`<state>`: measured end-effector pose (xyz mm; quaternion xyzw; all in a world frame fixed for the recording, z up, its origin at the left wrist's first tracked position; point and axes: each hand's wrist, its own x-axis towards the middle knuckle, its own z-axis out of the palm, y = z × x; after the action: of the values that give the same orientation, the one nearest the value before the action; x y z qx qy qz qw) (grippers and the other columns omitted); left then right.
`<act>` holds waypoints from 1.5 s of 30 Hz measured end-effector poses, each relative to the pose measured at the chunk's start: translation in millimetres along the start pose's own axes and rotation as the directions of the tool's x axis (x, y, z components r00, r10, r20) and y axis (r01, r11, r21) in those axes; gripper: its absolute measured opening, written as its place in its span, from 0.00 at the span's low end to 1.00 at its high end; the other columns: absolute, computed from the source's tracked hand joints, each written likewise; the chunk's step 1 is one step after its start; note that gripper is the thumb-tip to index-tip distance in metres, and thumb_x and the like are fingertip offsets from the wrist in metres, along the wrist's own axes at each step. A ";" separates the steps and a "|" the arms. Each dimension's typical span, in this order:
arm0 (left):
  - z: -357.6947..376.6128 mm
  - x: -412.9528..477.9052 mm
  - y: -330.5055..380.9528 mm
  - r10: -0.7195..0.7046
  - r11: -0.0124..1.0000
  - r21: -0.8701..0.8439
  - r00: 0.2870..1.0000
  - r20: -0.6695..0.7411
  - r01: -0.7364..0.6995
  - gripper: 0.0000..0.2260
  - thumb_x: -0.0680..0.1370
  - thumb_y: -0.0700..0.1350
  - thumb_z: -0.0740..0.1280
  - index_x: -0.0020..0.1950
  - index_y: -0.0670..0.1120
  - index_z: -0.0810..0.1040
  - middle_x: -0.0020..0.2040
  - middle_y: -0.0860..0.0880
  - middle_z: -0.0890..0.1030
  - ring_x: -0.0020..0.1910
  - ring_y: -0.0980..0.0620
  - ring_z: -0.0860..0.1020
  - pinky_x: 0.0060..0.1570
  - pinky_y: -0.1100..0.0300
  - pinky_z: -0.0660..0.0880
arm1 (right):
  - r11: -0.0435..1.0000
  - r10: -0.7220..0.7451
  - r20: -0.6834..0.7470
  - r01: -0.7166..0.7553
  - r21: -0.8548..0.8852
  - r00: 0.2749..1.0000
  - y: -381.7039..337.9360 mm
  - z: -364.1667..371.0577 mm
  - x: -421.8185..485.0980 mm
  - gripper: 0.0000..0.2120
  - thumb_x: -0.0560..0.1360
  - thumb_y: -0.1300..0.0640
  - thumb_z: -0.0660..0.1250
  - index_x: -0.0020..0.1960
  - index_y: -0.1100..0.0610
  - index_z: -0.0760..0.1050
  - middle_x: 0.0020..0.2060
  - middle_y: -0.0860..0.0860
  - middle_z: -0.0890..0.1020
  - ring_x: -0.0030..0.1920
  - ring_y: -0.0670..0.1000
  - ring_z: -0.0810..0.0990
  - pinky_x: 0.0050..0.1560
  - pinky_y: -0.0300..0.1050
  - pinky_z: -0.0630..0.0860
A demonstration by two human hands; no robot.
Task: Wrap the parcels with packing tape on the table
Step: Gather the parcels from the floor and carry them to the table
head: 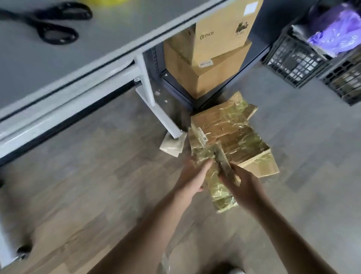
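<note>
Motion blur softens everything. A yellow roll [109,1] at 12 o'clock is cut off by the top edge and cannot be identified. Black scissors [52,21] lie on the grey surface [82,58] at 10 o'clock. At 5 o'clock, over the wooden floor [93,176], both hands hold one flat parcel [219,193] covered in glossy yellowish tape. The left hand [192,176] closes its fingers on the parcel's left edge. The right hand [243,184] curls its fingers round the right edge, the fingertips hidden behind it. More taped parcels [234,135] are piled on the floor at 3 o'clock, below stacked cardboard boxes [214,58] at 1 o'clock.
</note>
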<state>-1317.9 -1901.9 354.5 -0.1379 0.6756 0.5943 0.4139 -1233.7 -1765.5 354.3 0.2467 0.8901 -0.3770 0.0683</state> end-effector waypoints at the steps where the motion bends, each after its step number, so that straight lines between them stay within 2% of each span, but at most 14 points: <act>1: 1.5 11.9 -15.0 -0.051 0.998 0.033 0.998 -0.021 0.052 0.25 0.72 0.61 0.67 0.66 0.56 0.67 0.53 0.57 0.74 0.48 0.58 0.76 0.35 0.55 0.81 | 1.000 -0.028 0.088 0.028 -0.003 0.996 23.8 8.9 -1.1 0.19 0.74 0.49 0.70 0.62 0.55 0.78 0.49 0.50 0.84 0.49 0.50 0.81 0.40 0.37 0.69; 4: 6.2 51.5 -68.4 -0.276 0.956 0.087 0.960 -0.048 0.279 0.19 0.76 0.63 0.62 0.59 0.51 0.71 0.50 0.50 0.73 0.46 0.52 0.76 0.39 0.50 0.82 | 0.994 -0.062 0.272 0.085 -0.073 0.960 92.9 42.9 -3.1 0.21 0.75 0.46 0.68 0.65 0.53 0.75 0.51 0.50 0.82 0.50 0.49 0.80 0.47 0.43 0.75; 7: 14.6 95.7 -125.5 -0.368 0.888 0.290 0.930 -0.012 0.356 0.24 0.76 0.65 0.59 0.61 0.48 0.73 0.51 0.46 0.76 0.49 0.48 0.78 0.44 0.49 0.82 | 0.958 -0.092 0.280 0.162 -0.238 0.956 150.2 85.4 1.6 0.20 0.76 0.43 0.66 0.64 0.53 0.73 0.52 0.51 0.80 0.54 0.52 0.77 0.50 0.46 0.74; 11: 21.5 166.2 -184.1 -0.313 0.839 0.468 0.950 -0.003 0.278 0.23 0.72 0.64 0.65 0.56 0.48 0.73 0.47 0.50 0.73 0.46 0.52 0.74 0.36 0.57 0.81 | 0.868 -0.188 0.282 0.294 -0.401 0.941 206.8 149.5 26.5 0.25 0.76 0.41 0.63 0.68 0.53 0.69 0.59 0.49 0.78 0.60 0.51 0.72 0.57 0.42 0.70; 14: 12.1 221.0 -218.0 -0.214 0.824 0.535 0.977 -0.011 0.187 0.10 0.71 0.54 0.68 0.45 0.50 0.74 0.45 0.52 0.76 0.45 0.56 0.74 0.40 0.58 0.79 | 0.815 -0.218 0.309 0.347 -0.465 0.926 236.8 195.9 54.6 0.32 0.76 0.42 0.64 0.75 0.52 0.60 0.67 0.48 0.72 0.66 0.52 0.67 0.62 0.45 0.67; 16: 1.6 249.8 -238.0 -0.159 0.844 0.517 0.987 -0.012 0.142 0.09 0.71 0.48 0.69 0.48 0.50 0.72 0.45 0.51 0.77 0.45 0.55 0.76 0.43 0.59 0.78 | 0.793 -0.243 0.311 0.373 -0.482 0.919 250.5 219.2 73.0 0.30 0.77 0.43 0.63 0.75 0.51 0.60 0.70 0.48 0.69 0.69 0.51 0.65 0.63 0.44 0.64; 19: -11.4 277.8 -255.4 -0.056 0.812 0.582 0.998 -0.011 0.052 0.13 0.72 0.44 0.67 0.54 0.50 0.70 0.46 0.52 0.76 0.42 0.57 0.73 0.37 0.63 0.69 | 0.818 -0.284 0.282 0.385 -0.427 0.916 259.3 239.4 95.5 0.26 0.79 0.47 0.62 0.75 0.49 0.61 0.72 0.47 0.67 0.70 0.49 0.66 0.66 0.43 0.66; 22: -15.9 294.2 -252.7 0.025 0.696 0.718 0.999 -0.030 0.004 0.12 0.74 0.49 0.67 0.56 0.47 0.76 0.49 0.48 0.79 0.45 0.50 0.78 0.41 0.59 0.72 | 0.895 -0.276 0.225 0.335 -0.295 0.935 252.9 243.2 109.6 0.23 0.79 0.51 0.62 0.73 0.50 0.65 0.68 0.50 0.71 0.64 0.52 0.73 0.59 0.47 0.73; 27: -5.3 302.3 -206.4 0.043 0.597 0.799 0.998 0.048 -0.064 0.06 0.75 0.43 0.66 0.38 0.45 0.75 0.38 0.46 0.78 0.41 0.46 0.78 0.37 0.60 0.69 | 0.994 -0.092 -0.007 0.092 0.056 0.996 240.1 234.7 118.3 0.17 0.78 0.54 0.64 0.66 0.56 0.74 0.54 0.53 0.82 0.50 0.49 0.80 0.48 0.41 0.74; 30: 9.4 295.4 -169.2 -0.025 0.783 0.622 0.998 0.059 -0.017 0.06 0.77 0.43 0.62 0.48 0.42 0.76 0.43 0.44 0.79 0.41 0.48 0.79 0.37 0.59 0.74 | 0.988 0.041 0.043 -0.046 0.146 0.998 239.9 226.4 117.4 0.16 0.78 0.51 0.64 0.65 0.53 0.75 0.47 0.47 0.82 0.40 0.40 0.77 0.39 0.32 0.69; 33: 27.1 280.0 -138.9 -0.152 0.953 0.284 0.979 0.134 0.109 0.22 0.78 0.57 0.64 0.62 0.40 0.72 0.51 0.40 0.79 0.47 0.44 0.81 0.37 0.52 0.81 | 0.964 0.102 0.160 -0.137 0.227 0.982 237.3 213.4 115.2 0.16 0.79 0.50 0.62 0.65 0.52 0.73 0.40 0.39 0.78 0.36 0.36 0.79 0.34 0.32 0.73; 39: 54.6 273.7 -135.3 -0.167 0.985 0.053 0.976 0.138 0.161 0.34 0.71 0.68 0.66 0.70 0.51 0.63 0.63 0.37 0.71 0.56 0.38 0.77 0.48 0.39 0.79 | 0.947 0.058 0.154 -0.103 0.303 0.986 226.9 171.6 105.9 0.08 0.80 0.49 0.60 0.57 0.43 0.73 0.45 0.44 0.83 0.39 0.48 0.84 0.45 0.59 0.81; 42: 59.1 274.5 -141.0 -0.150 0.981 -0.094 0.971 0.185 0.169 0.38 0.71 0.68 0.65 0.74 0.49 0.61 0.67 0.36 0.68 0.60 0.36 0.74 0.50 0.37 0.78 | 0.942 -0.010 0.095 -0.023 0.335 0.995 220.5 154.0 99.9 0.08 0.80 0.50 0.59 0.58 0.43 0.73 0.44 0.45 0.83 0.39 0.51 0.85 0.44 0.62 0.80; 45: 69.5 266.4 -134.7 -0.108 0.967 -0.200 0.966 0.237 0.158 0.46 0.60 0.75 0.68 0.74 0.58 0.60 0.72 0.38 0.64 0.63 0.33 0.72 0.42 0.37 0.79 | 0.954 -0.045 0.059 0.026 0.297 0.997 212.9 142.8 92.9 0.11 0.80 0.48 0.58 0.60 0.46 0.73 0.42 0.47 0.84 0.38 0.57 0.84 0.41 0.60 0.80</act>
<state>-1364.0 -1791.2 72.5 -0.1598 0.5448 0.6471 0.5089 -1219.2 -1703.7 89.1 0.2258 0.8252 -0.5151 0.0526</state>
